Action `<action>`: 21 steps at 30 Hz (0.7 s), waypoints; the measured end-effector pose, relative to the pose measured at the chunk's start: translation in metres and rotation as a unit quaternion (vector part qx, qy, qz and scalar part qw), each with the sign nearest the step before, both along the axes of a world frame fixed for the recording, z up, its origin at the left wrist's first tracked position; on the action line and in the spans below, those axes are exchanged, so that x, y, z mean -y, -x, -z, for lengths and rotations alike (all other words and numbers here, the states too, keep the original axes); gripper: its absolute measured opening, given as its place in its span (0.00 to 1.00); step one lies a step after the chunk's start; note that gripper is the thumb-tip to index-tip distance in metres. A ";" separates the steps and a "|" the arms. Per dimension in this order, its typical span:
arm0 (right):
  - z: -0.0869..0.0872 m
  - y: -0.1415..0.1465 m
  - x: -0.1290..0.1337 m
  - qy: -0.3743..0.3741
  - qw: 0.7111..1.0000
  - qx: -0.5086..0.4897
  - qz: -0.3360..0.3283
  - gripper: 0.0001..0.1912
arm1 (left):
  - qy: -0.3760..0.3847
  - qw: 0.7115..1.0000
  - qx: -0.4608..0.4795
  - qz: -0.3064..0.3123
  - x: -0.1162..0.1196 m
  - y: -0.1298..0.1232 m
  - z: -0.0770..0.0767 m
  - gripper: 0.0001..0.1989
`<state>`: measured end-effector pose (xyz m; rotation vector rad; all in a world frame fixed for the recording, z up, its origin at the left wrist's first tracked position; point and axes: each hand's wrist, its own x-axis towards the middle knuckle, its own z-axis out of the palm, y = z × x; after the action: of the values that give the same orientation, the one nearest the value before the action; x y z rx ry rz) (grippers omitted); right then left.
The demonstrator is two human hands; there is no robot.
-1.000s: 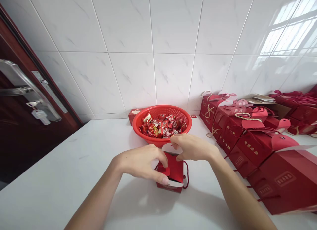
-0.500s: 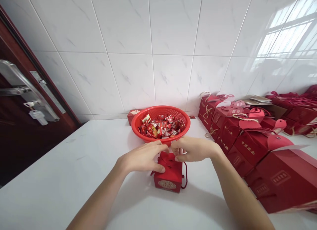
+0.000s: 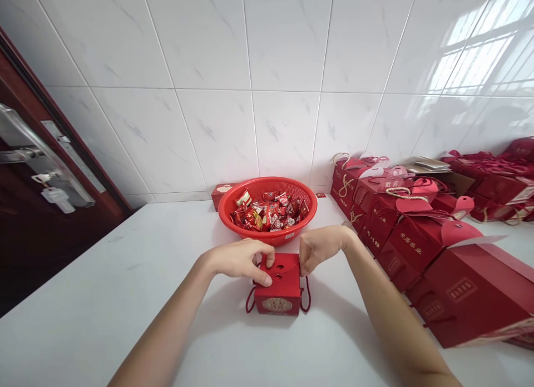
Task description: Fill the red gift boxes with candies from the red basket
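Note:
A small red box (image 3: 283,287) with a gold oval label on its front stands on the white table, its top flat with two small openings. Dark red cords loop out at its left and right sides. My left hand (image 3: 244,260) rests on the box's top left part, thumb and a finger touching it. My right hand (image 3: 319,248) is closed at the box's right edge, by the cord; its fingertips are partly hidden, and what they hold cannot be made out.
Behind the box sits a red basket (image 3: 267,238) of wrapped sweets. Another small red box (image 3: 218,194) is partly behind it. Many red gift boxes (image 3: 467,287) line the right side. A dark red door (image 3: 45,231) is at the left, a tiled wall behind.
My right hand has moved off the box's top to its right side. The box has turned to face forward more squarely, and its top lies flatter. A cord loop now shows at the left.

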<state>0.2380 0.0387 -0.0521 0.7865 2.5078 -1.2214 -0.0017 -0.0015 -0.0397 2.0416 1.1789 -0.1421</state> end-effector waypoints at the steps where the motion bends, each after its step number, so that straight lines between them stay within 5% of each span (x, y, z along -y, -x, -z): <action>1: 0.004 0.001 -0.003 0.018 1.000 -0.007 -0.005 0.18 | -0.003 1.000 -0.005 -0.005 0.000 0.002 0.000 0.16; 9: 0.017 0.008 -0.014 0.060 0.995 -0.080 0.016 0.06 | -0.022 0.998 -0.030 -0.047 0.001 0.008 -0.003 0.16; 14: -0.001 -0.003 -0.007 0.062 0.980 -0.188 0.026 0.09 | 0.014 0.997 -0.024 -0.076 0.006 0.003 -0.003 0.18; 17: -0.013 -0.008 -0.001 0.066 0.966 -0.242 0.062 0.12 | -0.045 0.996 -0.009 -0.081 0.010 0.004 -0.008 0.19; 21: -0.023 -0.011 0.007 0.089 0.919 -0.351 0.154 0.12 | -0.084 0.983 0.131 -0.095 0.016 0.009 -0.022 0.22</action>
<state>0.2489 0.0315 -0.0288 0.8249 2.7917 -2.1298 -0.0111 -0.0172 -0.0181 2.0030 1.2432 0.3206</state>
